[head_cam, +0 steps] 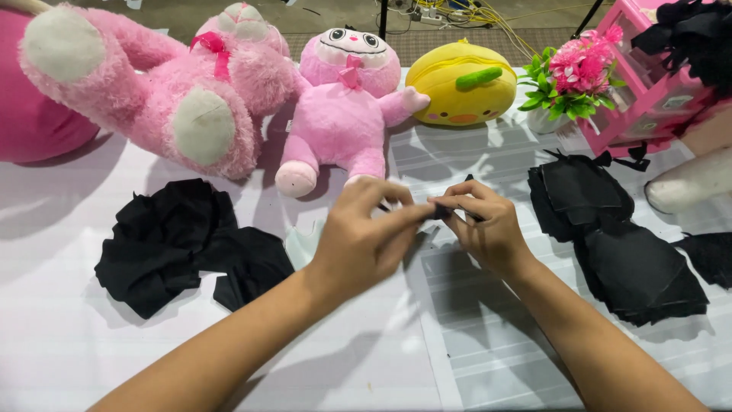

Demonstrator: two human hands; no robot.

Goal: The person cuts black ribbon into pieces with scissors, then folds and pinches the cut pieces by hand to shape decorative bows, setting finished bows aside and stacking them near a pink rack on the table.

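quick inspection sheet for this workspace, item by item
surface: table under a pale striped cover.
job's things: small black fabric piece pinched between both hands; crumpled black fabric pile on the left, flat black fabric stack on the right.
clutter: pink plush bear, pink plush doll, yellow plush, pink flower pot, pink drawer box.
grips: left hand and right hand both pinch the piece.
cables: yellow cables on the floor.
surroundings: floor behind the table.

The small black fabric piece (442,209) is mostly hidden between the fingertips of the left hand (364,238) and right hand (482,223). The large pink plush (152,84) and pink drawer unit (648,84) are cut by the frame's edges.
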